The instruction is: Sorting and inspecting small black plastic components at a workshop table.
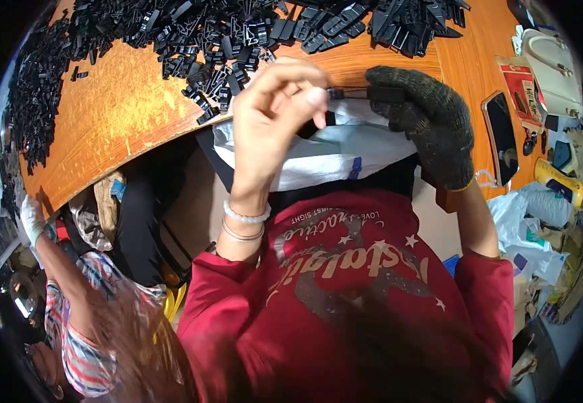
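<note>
Head view: a co-worker's white-gloved hand point(33, 218) rests at the wooden tabletop point(123, 101)'s L edge. Loose blk clip pcs. point(228, 40) are heaped along the tabletop's far side, spilling twd. its middle. Bare L hand point(275, 111), w/ bead bracelet point(247, 213), is up over the tabletop's near edge, fingers curled, slightly blurred; can't tell if thumb & index grip anything. Blk part point(387, 94) is also over that near edge, just R of the L hand's fingertips & in the R hand's fingers. It looks dark, boxy at its R end, thinner twd. the L; finer detail too small to tell. White sheet point(372, 151) lies below, off the tabletop's near edge. R hand point(436, 124), in a dark knit glove, is clamped on the part's boxy end. Phone point(500, 138) & red packet point(521, 91) lie on the tabletop's R side.
</note>
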Demonstrator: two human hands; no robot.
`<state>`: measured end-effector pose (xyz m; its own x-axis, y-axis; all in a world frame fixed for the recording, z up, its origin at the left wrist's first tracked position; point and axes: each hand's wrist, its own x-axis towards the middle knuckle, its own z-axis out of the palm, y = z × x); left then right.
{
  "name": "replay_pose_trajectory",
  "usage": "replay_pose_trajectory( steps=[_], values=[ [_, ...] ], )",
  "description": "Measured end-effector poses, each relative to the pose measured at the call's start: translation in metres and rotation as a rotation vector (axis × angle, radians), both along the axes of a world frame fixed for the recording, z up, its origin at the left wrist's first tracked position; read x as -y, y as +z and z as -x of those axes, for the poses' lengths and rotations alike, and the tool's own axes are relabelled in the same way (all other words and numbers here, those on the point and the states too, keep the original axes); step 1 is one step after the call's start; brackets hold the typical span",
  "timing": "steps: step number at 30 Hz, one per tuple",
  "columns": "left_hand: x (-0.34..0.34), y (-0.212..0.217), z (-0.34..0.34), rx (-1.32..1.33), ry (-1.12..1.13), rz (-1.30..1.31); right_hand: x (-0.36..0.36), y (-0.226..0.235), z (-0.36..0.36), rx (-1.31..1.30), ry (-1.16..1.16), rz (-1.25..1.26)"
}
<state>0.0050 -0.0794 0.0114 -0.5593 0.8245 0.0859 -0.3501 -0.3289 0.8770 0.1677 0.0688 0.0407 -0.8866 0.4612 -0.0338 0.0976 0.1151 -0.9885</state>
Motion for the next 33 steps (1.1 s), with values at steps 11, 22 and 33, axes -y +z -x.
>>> replay_pose_trajectory(
  steps=[11, 22, 33],
  values=[
    [0.005, 0.0, -0.013, 0.488, -0.328, 0.168, 0.009, 0.004, -0.006, 0.034, 0.01, 0.118],
    [0.015, 0.004, -0.017, 0.365, -0.345, 0.223, 0.018, -0.004, -0.01, -0.026, 0.021, 0.086],
    [0.022, 0.014, -0.016, -0.182, -0.177, 0.595, 0.017, -0.016, -0.004, 0.097, 0.094, -0.469]
  ],
)
